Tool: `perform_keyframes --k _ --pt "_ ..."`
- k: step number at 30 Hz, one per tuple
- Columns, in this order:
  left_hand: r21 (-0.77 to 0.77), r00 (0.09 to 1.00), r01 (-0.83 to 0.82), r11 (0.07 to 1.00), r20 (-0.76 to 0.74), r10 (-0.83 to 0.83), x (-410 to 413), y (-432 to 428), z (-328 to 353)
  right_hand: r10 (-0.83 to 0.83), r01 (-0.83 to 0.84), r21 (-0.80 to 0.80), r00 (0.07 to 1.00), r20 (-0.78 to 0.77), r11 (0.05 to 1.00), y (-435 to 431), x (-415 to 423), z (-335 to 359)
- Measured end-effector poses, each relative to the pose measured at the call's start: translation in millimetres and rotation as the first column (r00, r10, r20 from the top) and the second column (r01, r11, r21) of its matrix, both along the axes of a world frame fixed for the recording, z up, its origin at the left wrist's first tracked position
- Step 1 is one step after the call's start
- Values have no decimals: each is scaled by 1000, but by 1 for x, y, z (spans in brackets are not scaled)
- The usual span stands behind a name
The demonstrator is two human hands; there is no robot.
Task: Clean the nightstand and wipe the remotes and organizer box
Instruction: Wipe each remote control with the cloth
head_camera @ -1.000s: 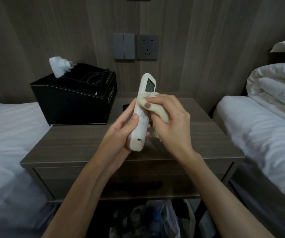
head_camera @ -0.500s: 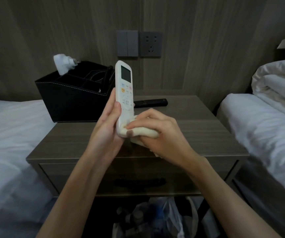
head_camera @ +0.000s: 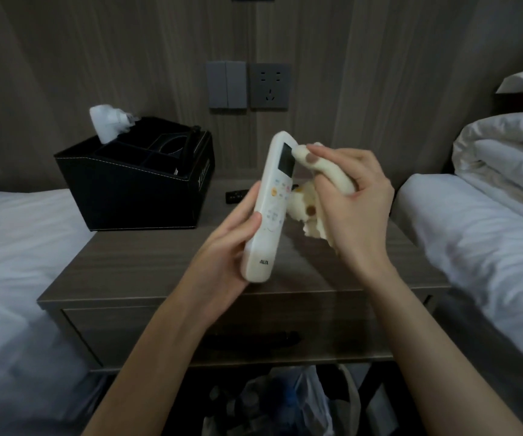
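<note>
Hands meet at centre frame: the left hand [head_camera: 222, 243] wraps the lower half of the white remote [head_camera: 271, 212], thumb on the button face and fingers behind, holding it above the desk [head_camera: 146, 262]. The remote's long axis stands nearly upright, its screen end pointing up and leaning slightly to the right, its logo end down toward the camera, and its button face turned right. The right hand [head_camera: 351, 212] clenches a cream cloth [head_camera: 329, 171], pressing a cloth-wrapped fingertip against the right edge of the screen; loose cloth bunches beneath the palm beside the buttons. Behind the white remote, the left end of a black remote [head_camera: 235, 195] lies on the desk near the wall, the rest hidden. At left centre of the frame the black organizer box [head_camera: 134, 190] sits on the desk's back left corner, a white plug adapter [head_camera: 106, 122] sticking up from its rear. White beds [head_camera: 474, 234] flank the desk on both sides.
</note>
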State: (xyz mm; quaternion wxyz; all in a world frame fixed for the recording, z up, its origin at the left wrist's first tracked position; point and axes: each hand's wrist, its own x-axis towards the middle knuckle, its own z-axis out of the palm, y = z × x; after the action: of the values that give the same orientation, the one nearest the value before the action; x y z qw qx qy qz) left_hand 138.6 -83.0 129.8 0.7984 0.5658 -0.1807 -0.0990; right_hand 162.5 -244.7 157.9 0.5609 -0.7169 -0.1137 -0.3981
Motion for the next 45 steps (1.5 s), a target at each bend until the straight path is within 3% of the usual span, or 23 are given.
perform_keyframes --k 3,8,17,21,27,31,32,34,36,38,42,45 --pt "22 999 35 999 -17 -35 -3 -5 -2 -20 20 -12 1000 -5 1000 5 1 -1" --pt "-42 1000 -11 999 -18 11 0 -3 0 77 -76 -176 997 -2 982 22 -2 -12" --pt "-110 998 -46 993 -48 41 5 4 -4 215 -210 -323 976 -21 923 24 -4 -27" --pt "-228 994 -95 969 -80 79 10 18 -1 327 -346 -372 938 -115 862 30 -7 -38" --pt "-180 989 -150 972 -30 147 11 30 0 394 -386 -467 915 -85 796 29 -9 -44" --pt "-195 973 -230 953 -43 226 10 32 3 430 -427 -580 892 -142 694 21 -14 -43" --pt "-207 969 -246 947 -49 241 10 33 5 440 -454 -567 881 -173 687 19 -14 -42" --pt "-223 975 -223 949 -47 218 10 33 7 432 -465 -436 884 -180 770 15 -13 -37" --pt "-182 988 -155 971 -34 152 8 30 8 334 -353 -258 935 -116 899 8 -9 -29" --pt "-112 995 -98 989 -39 94 5 24 5 197 -205 -138 978 -74 969 -1 -5 -19" --pt "-14 996 75 997 -47 -76 -2 8 -2 40 -44 -49 996 -83 998 -20 6 -7" --pt "1 993 93 996 -70 -92 -5 -3 -5 27 -32 -73 998 -63 997 -20 8 -6"
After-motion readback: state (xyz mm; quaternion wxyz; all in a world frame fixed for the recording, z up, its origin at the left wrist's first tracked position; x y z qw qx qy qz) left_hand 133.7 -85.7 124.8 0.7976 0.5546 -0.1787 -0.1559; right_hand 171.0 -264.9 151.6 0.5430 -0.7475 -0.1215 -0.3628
